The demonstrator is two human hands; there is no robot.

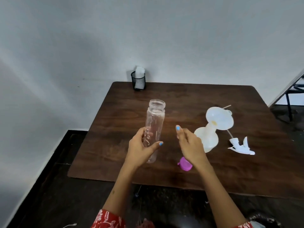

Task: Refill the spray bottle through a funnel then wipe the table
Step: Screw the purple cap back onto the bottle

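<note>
My left hand has its fingers and thumb curled round the lower half of the clear water bottle, which I hold uncapped, mouth up and leaning slightly away from me, over the left part of the table; whether its base touches the wood I cannot tell. The bottle is a tall see-through cylinder with a threaded neck, pale lettering down its side, and it looks empty. My right hand hangs just to its right with its fingers loosely straight and together, holding nothing, its nails painted blue. Under that wrist, near the table's near edge, lies a purple cap. Just past my right hand stands the spray bottle, a squat, rounded, milky-white plastic body with its head removed. A pale translucent funnel sits in its neck, tipped toward me so the wide bowl shows, with a small yellowish patch near its throat. To the right of it, toward the right edge, the white spray head lies on its side, its thin dip tube running back behind the funnel. At the far edge, near the far-left corner, a black mesh cup holds white tissues.
</note>
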